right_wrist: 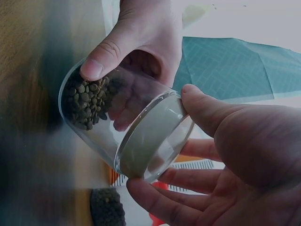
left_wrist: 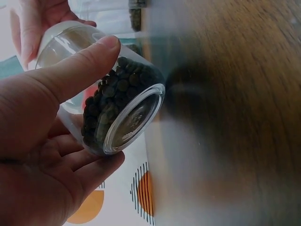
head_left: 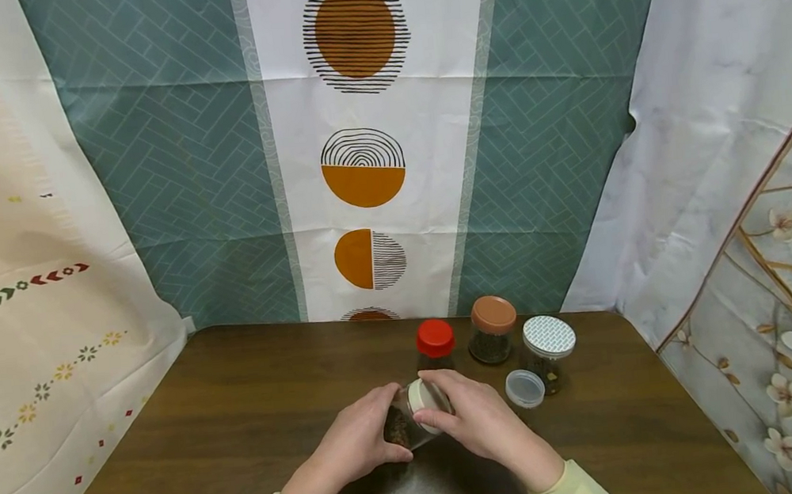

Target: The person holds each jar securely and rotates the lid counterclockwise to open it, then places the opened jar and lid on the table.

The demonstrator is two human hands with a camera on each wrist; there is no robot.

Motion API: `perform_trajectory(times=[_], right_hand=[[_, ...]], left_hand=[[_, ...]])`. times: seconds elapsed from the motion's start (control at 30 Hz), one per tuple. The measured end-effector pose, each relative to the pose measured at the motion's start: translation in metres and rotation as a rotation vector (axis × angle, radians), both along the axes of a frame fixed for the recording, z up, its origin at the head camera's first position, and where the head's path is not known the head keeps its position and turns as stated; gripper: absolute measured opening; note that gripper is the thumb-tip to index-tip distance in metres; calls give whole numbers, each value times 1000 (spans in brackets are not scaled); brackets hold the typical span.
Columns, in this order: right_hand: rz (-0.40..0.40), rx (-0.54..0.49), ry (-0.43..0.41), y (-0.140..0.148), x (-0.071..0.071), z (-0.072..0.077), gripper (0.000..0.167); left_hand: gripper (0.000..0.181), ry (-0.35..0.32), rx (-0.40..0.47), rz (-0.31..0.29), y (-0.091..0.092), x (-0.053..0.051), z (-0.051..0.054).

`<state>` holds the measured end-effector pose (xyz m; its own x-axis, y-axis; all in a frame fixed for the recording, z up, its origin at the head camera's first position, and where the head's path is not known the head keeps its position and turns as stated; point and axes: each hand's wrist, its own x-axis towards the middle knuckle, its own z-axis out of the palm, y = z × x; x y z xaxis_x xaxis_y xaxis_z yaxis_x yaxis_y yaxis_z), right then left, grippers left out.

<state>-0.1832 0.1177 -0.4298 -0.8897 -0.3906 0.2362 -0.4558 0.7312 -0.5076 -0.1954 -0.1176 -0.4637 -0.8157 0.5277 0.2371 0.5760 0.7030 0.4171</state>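
A clear jar [left_wrist: 124, 89] with small dark brown pellets inside is held tilted just above the table, its base toward the left. My left hand [head_left: 362, 435] grips the jar's body, thumb on one side and fingers on the other. On the jar's mouth sits a cream-white lid [head_left: 422, 405], and my right hand [head_left: 475, 414] holds it round the rim between thumb and fingers. In the right wrist view the pellets [right_wrist: 87, 101] lie toward the jar's base, and the lid [right_wrist: 150, 136] is at the mouth. Whether the lid is screwed tight I cannot tell.
Behind my hands stand a red-lidded jar [head_left: 435, 340], an orange-brown-lidded jar [head_left: 493, 325] and a jar with a white patterned lid [head_left: 549, 337]. A small container with a translucent lid [head_left: 525, 388] is right of my right hand. The wooden table [head_left: 266, 387] meets a cloth backdrop.
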Motion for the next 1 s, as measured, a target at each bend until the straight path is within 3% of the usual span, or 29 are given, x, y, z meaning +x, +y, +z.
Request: perform_trajectory(times=[1.0], right_hand=[[69, -16, 21, 3, -1, -3, 61]], left_hand=[[91, -15, -21, -19, -1, -7, 2]])
